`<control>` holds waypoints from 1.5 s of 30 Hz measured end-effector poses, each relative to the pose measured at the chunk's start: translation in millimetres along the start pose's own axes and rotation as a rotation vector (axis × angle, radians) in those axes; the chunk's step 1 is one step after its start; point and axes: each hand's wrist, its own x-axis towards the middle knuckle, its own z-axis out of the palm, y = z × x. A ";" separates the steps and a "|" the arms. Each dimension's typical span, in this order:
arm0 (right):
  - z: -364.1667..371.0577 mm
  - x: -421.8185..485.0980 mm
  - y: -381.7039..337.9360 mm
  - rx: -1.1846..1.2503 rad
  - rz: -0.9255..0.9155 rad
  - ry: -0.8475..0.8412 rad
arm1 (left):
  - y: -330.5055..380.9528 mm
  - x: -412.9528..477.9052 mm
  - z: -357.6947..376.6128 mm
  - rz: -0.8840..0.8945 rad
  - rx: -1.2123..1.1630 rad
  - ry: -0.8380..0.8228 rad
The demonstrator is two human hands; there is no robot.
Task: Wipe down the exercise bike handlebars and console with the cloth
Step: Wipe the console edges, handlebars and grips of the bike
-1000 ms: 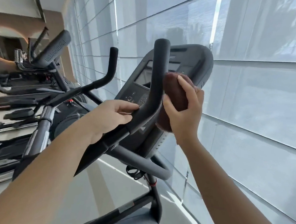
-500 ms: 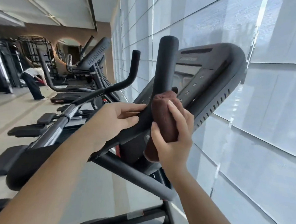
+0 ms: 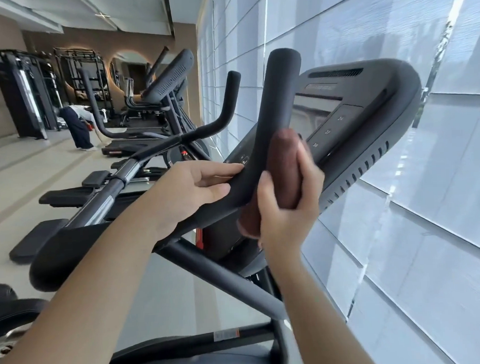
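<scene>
We hold the cloth (image 3: 284, 174) folded in the right hand (image 3: 287, 207), pressed against the near handlebar (image 3: 274, 118) at centre frame; its long axis rises toward the top; the left hand (image 3: 189, 190) clasps the bar's lower bend. The console (image 3: 363, 125) lies just behind, right of centre; the bar partly screens it.

Cloth (image 3: 284, 174) reddish-brown; handlebar (image 3: 274, 118) matte black; console (image 3: 369, 125) dark grey; blinds (image 3: 429, 199) pale grey.

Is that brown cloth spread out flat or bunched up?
Bunched up: the brown cloth forms a thick roll in the right hand, pressed against the handlebar.
</scene>
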 end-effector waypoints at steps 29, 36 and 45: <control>-21.7 62.9 29.2 0.379 -0.058 -0.369 | 23.7 -7.1 59.8 -0.070 0.271 0.601; 6.7 139.0 15.6 0.562 0.065 -0.454 | 27.7 -4.3 74.1 -0.129 0.341 0.778; -22.4 41.7 42.1 0.740 0.312 -0.436 | 36.8 -2.6 89.2 -0.232 0.269 0.886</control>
